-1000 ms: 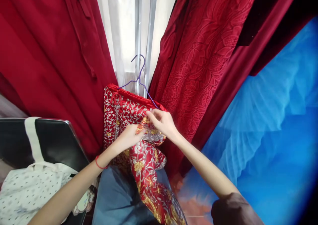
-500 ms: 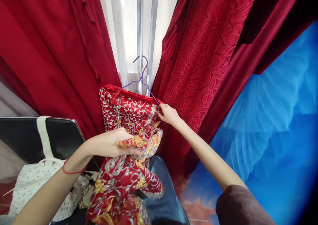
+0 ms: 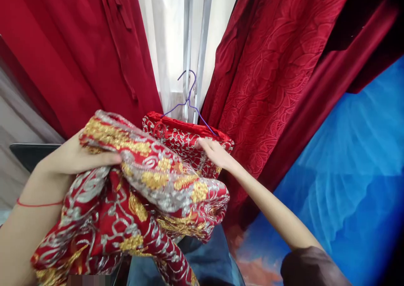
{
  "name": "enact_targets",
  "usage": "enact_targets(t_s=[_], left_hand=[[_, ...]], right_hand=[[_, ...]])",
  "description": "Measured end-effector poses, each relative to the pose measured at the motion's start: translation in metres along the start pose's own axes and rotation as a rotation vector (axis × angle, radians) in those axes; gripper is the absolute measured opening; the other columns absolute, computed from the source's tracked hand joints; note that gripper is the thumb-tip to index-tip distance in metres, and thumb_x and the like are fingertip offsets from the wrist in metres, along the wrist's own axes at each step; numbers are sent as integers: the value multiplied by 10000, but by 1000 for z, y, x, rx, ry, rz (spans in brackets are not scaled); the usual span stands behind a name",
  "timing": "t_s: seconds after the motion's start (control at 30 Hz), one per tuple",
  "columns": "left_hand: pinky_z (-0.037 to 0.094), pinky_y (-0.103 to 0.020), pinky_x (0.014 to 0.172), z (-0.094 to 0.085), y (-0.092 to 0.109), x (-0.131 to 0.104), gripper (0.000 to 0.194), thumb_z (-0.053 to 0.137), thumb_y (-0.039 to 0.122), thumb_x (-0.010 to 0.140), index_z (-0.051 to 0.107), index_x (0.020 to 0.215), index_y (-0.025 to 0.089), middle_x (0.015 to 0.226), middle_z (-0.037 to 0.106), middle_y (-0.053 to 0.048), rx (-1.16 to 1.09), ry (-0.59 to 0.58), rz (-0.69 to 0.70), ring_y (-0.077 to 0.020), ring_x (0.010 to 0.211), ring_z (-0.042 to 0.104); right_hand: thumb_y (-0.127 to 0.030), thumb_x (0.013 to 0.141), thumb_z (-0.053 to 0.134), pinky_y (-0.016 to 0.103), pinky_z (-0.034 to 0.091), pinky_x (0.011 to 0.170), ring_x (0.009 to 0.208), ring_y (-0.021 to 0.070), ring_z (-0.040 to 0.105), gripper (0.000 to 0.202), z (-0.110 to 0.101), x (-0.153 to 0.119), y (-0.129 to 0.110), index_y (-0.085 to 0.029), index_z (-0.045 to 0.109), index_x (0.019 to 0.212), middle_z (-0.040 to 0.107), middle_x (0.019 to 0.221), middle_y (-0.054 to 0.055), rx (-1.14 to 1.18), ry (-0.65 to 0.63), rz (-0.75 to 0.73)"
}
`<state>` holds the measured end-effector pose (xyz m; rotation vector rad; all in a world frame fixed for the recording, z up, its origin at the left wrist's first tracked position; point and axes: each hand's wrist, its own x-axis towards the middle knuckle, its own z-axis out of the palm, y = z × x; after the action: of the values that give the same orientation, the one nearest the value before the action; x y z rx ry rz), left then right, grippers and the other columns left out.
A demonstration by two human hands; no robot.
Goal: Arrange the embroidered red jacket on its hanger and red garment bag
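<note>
A red skirt (image 3: pixel 176 141) with silver and gold embroidery hangs by its waistband from a purple wire hanger (image 3: pixel 188 99). Its gathered lower part spreads across the foreground in thick folds. My left hand (image 3: pixel 94 157) is closed around a raised fold of it, thumb on the near side and the other fingers hidden behind the cloth. Just below the waistband, on the right half of the skirt, lies my right hand (image 3: pixel 216 152), its fingers stretched out against the embroidered front.
Red curtains (image 3: pixel 85 54) hang to the left and patterned red drapes (image 3: pixel 277 80) to the right. Behind the hanger stand pale metal uprights (image 3: pixel 188 38). A black chair back (image 3: pixel 34 153) shows at left, and a blue printed backdrop (image 3: pixel 356 185) at right.
My left hand has moved left and up, spreading the gathered skirt wider. My right hand has let go of the edge by the hanger's end and slid inward onto the skirt front.
</note>
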<state>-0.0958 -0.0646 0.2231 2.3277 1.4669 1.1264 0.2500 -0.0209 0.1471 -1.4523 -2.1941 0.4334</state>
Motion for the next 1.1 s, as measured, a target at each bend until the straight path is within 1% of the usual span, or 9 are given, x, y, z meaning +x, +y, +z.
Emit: enact_targets(t_s=[0.1,0.2,0.4,0.57,0.7,0.8,0.93,1.0,1.1], left_hand=[[572,-475,743,7,3,13,651,706,717,607,770,969,179,787,734,-35,-230,-87,-43,-228,770,663],[599,-426,758,12,14,25,410,769,551,641,770,875,214,748,733,-3,-373,-168,31,-218,786,686],[606,-350,845,16,16,40,260,745,413,782,772,964,229,878,770,12,-370,-259,143,-187,852,715],[568,-364,928,21,-2,56,481,694,547,824,730,1113,164,1081,768,-41,-228,-166,86,-226,1000,694],[563,-402,917,26,-20,69,584,656,651,816,718,1094,141,1116,763,-68,-99,-60,-27,-262,985,694],[595,-371,849,32,-26,71,561,728,617,768,718,1112,174,1113,768,-59,-278,-130,-77,-253,959,717],[618,-364,813,38,-17,66,552,802,573,703,745,1101,196,1027,783,-65,-432,-102,-63,-267,948,734],[618,-365,829,39,-6,64,545,812,573,691,758,1081,196,1017,782,-67,-457,-46,-24,-270,960,733],[613,-357,849,40,11,66,546,823,574,676,763,1062,193,1022,777,-61,-466,28,52,-261,965,730]], right_hand=[[-618,1027,121,348,481,949,1008,185,647,689,-2,-16,-17,-164,626,1140,697,1123,89,394,-420,-181],[-724,882,522,358,464,992,1060,198,622,657,6,-24,-22,-169,608,1223,669,1214,86,511,-541,-200],[-714,749,692,323,516,929,906,167,662,636,20,-40,-35,-153,699,1050,727,1043,47,708,-884,-121],[-537,788,744,303,544,804,786,152,661,390,8,-49,-55,-172,732,927,738,907,8,638,-503,-68],[-388,761,782,384,541,941,957,196,699,332,-2,-17,-44,-222,734,1044,750,1090,31,737,-112,-28],[-292,713,805,442,494,1058,1045,227,693,362,-3,12,-22,-215,718,1056,740,1157,62,762,28,77],[-412,738,804,472,477,1098,1077,260,693,385,0,27,-7,-208,717,1052,736,1184,102,904,-227,177],[-614,820,675,471,492,1083,1107,264,690,498,6,26,-11,-205,709,1102,732,1196,116,1051,-426,204],[-740,891,467,451,495,1084,1161,239,673,633,22,20,-23,-223,675,1190,717,1235,100,1187,-510,228]])
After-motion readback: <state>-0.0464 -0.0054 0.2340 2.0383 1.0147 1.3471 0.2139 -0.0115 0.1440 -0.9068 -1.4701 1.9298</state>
